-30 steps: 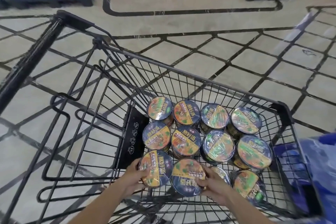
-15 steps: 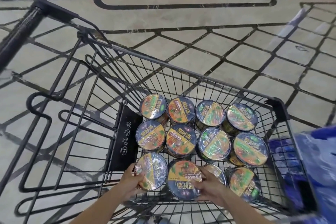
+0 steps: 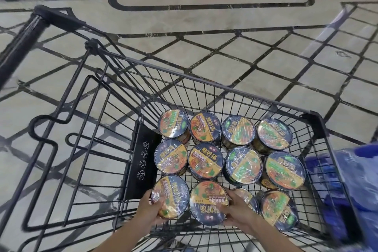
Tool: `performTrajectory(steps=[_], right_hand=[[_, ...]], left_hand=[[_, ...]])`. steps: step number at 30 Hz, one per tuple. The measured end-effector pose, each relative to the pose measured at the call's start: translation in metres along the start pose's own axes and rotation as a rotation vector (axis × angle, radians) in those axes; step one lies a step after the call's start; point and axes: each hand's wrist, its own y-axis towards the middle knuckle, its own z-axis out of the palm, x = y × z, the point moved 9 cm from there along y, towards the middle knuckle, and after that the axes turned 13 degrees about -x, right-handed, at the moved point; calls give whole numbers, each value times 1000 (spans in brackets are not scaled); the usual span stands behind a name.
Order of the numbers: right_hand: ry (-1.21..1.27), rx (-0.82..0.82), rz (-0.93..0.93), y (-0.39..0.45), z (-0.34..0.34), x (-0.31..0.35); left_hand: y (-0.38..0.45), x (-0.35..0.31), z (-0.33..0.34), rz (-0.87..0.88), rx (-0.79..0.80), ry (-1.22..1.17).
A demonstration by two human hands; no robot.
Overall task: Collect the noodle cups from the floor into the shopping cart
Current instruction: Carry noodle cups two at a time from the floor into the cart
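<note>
Now gripping one cup (image 3: 170,196) in left hand (image 3: 149,209), another cup (image 3: 208,202) in right hand (image 3: 238,211), both low inside cart (image 3: 319,129) beside ten more.

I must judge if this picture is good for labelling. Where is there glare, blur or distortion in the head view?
Head view: white glare streaks the plastic wrap on the noodle cups; the blue packs at the right edge are smeared by blur; wide-angle distortion bows the shopping cart rim and floor lines. The left hand and right hand look fairly sharp.
</note>
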Motion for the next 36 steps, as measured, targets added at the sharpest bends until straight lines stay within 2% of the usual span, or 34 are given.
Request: performTrajectory(steps=[4,12,17,25,29,32,36], right_hand=[[-48,38,-16,-4,6,3],[-42,3,14,-1,4,1],[-36,16,0,-11,9,8],[-58,-32,10,-7,7,4],[-70,-56,15,2,3,-1],[-148,-107,-28,-10,0,8],[-413,-243,-257,-34,-9,48]], left_hand=[[3,1,-15,52,-87,66],[6,8,-9,34,-71,153],[3,-1,-3,100,-66,177],[-3,-4,3,31,-47,116],[-2,-2,-1,11,-44,182],[-4,-13,-5,115,-108,369],[-38,-53,-6,363,-190,594]])
